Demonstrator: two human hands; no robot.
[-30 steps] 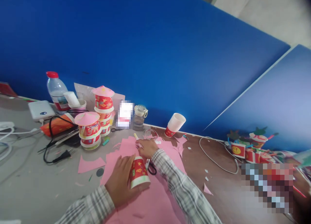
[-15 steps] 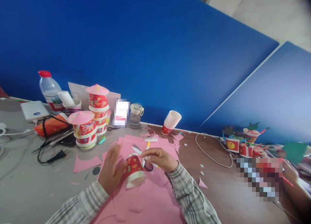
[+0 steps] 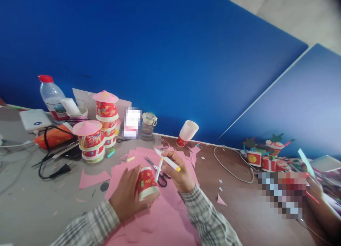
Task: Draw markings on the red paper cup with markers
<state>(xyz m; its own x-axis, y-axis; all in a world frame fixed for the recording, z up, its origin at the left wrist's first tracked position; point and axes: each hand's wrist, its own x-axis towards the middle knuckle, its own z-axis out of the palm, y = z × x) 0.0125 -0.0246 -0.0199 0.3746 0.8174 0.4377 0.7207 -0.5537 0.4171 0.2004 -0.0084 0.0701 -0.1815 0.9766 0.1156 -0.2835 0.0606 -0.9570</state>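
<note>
Red paper cup [image 3: 147,182], printed in gold, sits on pink paper [image 3: 170,217] directly before the person, its narrower end turned away and its wide white rim facing back; whether it lies on its side or leans mouth-down, I can't tell. Its holder's left hand [image 3: 126,194] is loosely curled round the left side, fingers spread along the wall and thumb near the rim, keeping hold of it. The right hand [image 3: 179,173] hangs just beyond the cup's right side, closed firmly on a white marker [image 3: 170,162] with a yellow end, the other end aimed up and away.

Close by the cup, a second white pen [image 3: 158,171] lies beside black-handled scissors [image 3: 162,181], which rest on the paper. A short pale-yellow stick [image 3: 130,159] is farther up. Left of the sheets I see a pink offcut [image 3: 93,179] and a dark disc [image 3: 104,186].

Farther back stand two cup towers [image 3: 92,143] with pink cone roofs, then a red-capped bottle [image 3: 54,100], a clear lidded jar [image 3: 149,126] and a leaning stack of white cups [image 3: 189,130]. Over on the right, a co-worker's hand [image 3: 314,189] shows near some decorated cups [image 3: 275,146]. Behind everything rises a blue partition [image 3: 160,61].
</note>
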